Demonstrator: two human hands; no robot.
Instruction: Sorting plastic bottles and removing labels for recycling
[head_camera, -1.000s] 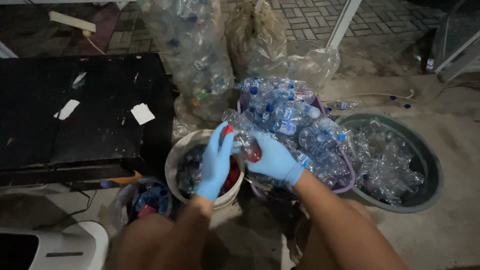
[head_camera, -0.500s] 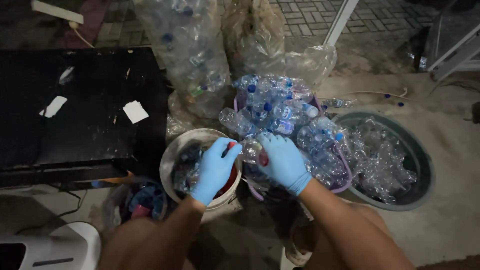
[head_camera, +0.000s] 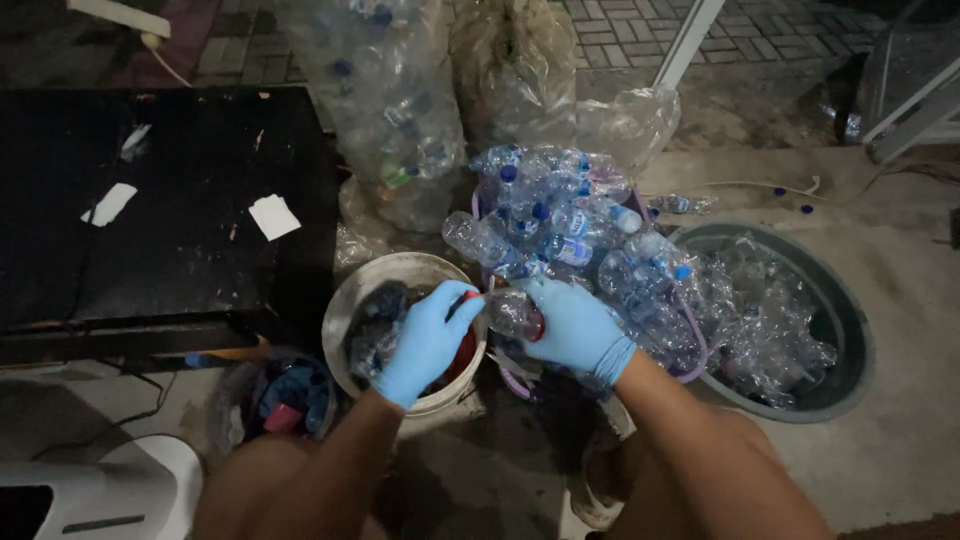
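Clear crumpled plastic bottle (head_camera: 512, 312) is clamped in the gloved right hand (head_camera: 578, 330); its cap end is pinched by the left hand (head_camera: 428, 340), over the white bucket's rim (head_camera: 352, 300).

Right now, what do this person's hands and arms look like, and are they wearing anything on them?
Both hands wear thin, light blue disposable gloves that fit snugly: the left hand and the right hand. Each glove ends at the wrist in a plain cuff. Above that the forearms are bare, with no sleeves. No watch, band or marking shows.
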